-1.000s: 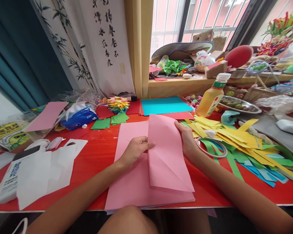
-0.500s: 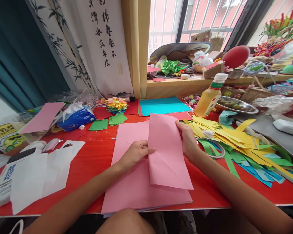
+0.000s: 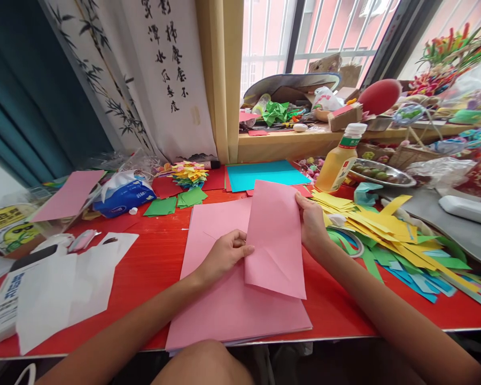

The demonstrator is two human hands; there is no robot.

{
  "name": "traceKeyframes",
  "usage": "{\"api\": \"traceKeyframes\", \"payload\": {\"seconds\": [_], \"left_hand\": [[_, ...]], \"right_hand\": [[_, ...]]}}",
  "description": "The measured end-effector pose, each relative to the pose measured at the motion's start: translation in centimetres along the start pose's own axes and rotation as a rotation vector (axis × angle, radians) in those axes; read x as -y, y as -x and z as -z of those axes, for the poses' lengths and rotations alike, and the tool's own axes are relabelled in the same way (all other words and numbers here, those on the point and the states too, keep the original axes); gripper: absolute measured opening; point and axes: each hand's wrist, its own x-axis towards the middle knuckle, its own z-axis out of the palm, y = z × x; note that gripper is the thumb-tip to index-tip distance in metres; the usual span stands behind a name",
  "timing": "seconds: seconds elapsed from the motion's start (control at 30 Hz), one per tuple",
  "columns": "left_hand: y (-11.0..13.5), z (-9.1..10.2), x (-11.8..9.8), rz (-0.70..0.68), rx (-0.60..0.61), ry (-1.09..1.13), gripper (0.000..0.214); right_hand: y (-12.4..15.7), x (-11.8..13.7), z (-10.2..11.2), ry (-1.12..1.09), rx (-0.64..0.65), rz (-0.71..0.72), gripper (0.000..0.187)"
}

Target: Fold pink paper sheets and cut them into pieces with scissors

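A folded sheet of pink paper (image 3: 274,240) is held up between both hands, creased across its lower part and slightly tilted. My left hand (image 3: 227,252) pinches its left edge, thumb in front and fingers curled behind. At the upper right edge my right hand (image 3: 312,220) grips it, with most of the fingers hidden behind the sheet. Beneath lies a stack of larger pink sheets (image 3: 212,315) flat on the red table (image 3: 156,251), reaching to the front edge.
Yellow strips (image 3: 379,224) and green and blue strips lie in a heap at right, beside a tape roll and a juice bottle (image 3: 339,160). Blue sheets (image 3: 268,175) and green squares (image 3: 160,206) lie behind. A tissue pack (image 3: 124,198) and white paper (image 3: 68,289) are at left.
The folded pink paper has turned a little counterclockwise and its lower right corner has moved up and left. Both hands keep their hold. The view has shifted slightly.
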Motion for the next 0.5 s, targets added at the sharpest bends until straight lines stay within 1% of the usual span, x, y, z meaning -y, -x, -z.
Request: {"api": "traceKeyframes", "payload": {"seconds": [0.1,0.2,0.4,0.47,0.5], "left_hand": [[-0.1,0.1,0.5,-0.077,-0.063,-0.139,0.024],[-0.2,0.1,0.8,-0.121,-0.085,-0.235,0.026],[-0.1,0.1,0.8,-0.079,-0.061,-0.295,0.028],[-0.1,0.1,0.9,-0.071,-0.044,-0.306,0.030],[0.0,0.1,0.9,-0.069,-0.037,-0.314,0.030]], "right_hand": [[-0.5,-0.1,0.3,0.005,-0.024,0.030,0.021],[-1.0,-0.1,0.5,0.014,-0.040,0.044,0.020],[-1.6,0.1,0.7,-0.070,-0.057,0.057,0.022],[-2.0,0.1,1.1,-0.051,-0.077,0.077,0.022],[-2.2,0.1,1.3,-0.006,-0.074,0.111,0.021]]}}
